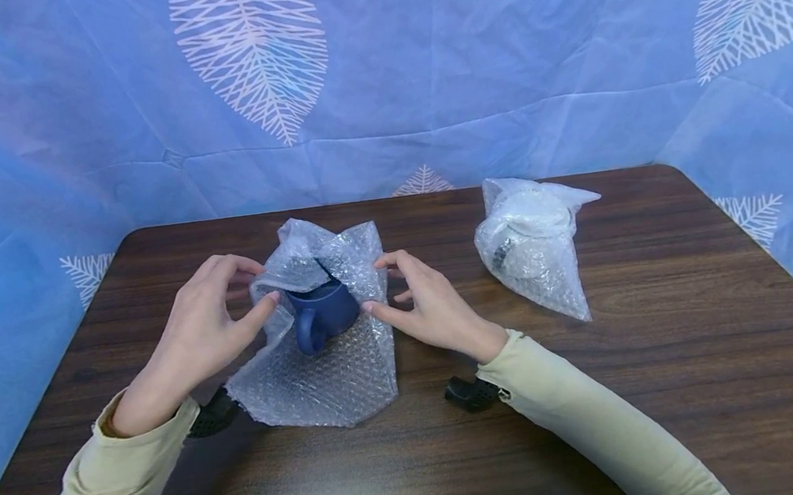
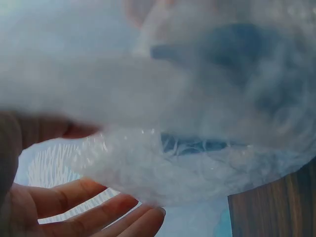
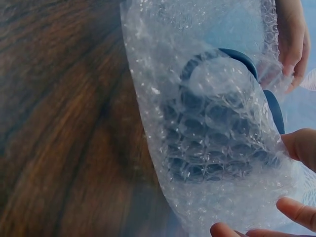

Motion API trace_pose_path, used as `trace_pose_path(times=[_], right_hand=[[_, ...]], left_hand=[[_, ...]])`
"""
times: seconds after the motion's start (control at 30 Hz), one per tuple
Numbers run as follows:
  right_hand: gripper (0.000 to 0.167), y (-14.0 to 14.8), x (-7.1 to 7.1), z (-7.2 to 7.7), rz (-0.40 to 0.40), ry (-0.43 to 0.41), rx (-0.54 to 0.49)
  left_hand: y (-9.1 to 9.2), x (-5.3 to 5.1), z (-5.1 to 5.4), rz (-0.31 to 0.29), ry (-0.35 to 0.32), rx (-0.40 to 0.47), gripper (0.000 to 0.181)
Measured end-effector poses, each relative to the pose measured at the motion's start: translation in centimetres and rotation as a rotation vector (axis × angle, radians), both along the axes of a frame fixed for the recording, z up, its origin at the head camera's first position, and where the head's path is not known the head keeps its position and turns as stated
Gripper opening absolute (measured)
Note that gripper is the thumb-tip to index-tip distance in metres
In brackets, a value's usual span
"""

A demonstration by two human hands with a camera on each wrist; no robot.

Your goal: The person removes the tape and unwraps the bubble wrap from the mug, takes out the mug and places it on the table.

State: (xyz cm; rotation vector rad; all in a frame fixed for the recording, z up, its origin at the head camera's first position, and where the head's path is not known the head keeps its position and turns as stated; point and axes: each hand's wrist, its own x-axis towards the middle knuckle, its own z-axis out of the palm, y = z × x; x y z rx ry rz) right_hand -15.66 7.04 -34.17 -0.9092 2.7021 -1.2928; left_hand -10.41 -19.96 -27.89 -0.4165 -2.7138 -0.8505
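A dark blue mug (image 1: 334,309) stands on a sheet of bubble wrap (image 1: 317,388), its handle toward the near side. Folds of the wrap rise behind the mug and partly cover its top. My left hand (image 1: 207,315) is at the wrap's left side, thumb and fingers spread, the thumb tip near the mug's rim. On the opposite side, my right hand (image 1: 437,303) touches the wrap with spread thumb and fingertips. Through the bubbles in the right wrist view, the mug (image 3: 212,133) shows dimly. A blurred flap of wrap (image 2: 98,89) hides much of the left wrist view.
Toward the back right of the brown wooden table (image 1: 660,350) lies another bubble-wrapped bundle (image 1: 534,243), its contents hard to make out. A blue cloth (image 1: 493,58) with white leaf prints hangs behind the table and along its sides.
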Motion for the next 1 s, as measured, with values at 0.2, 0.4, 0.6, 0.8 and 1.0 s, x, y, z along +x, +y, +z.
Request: trace_pose_path(times=[0.2, 0.4, 0.6, 0.8, 1.0], right_hand=[[0.05, 0.5, -0.1, -0.1, -0.006, -0.021, -0.012], [0.049, 0.9, -0.1, -0.2, -0.009, -0.037, -0.021], [0.048, 1.3, -0.3, -0.2, -0.026, -0.052, -0.004], [0.048, 1.8, -0.3, -0.1, -0.049, -0.049, 0.017], [0.047, 2.2, -0.5, 0.1, -0.066, -0.047, 0.01]], left_hand=[[-0.6, 0.0, 0.3, 0.052, 0.035, 0.015, 0.028], [-1.2, 0.2, 0.2, 0.078, 0.086, 0.01, 0.02], [-1.6, 0.2, -0.3, 0.08, 0.064, -0.018, 0.013], [-2.0, 0.1, -0.8, 0.096, -0.004, -0.067, 0.01], [-2.3, 0.1, -1.0, 0.112, -0.101, -0.071, 0.005]])
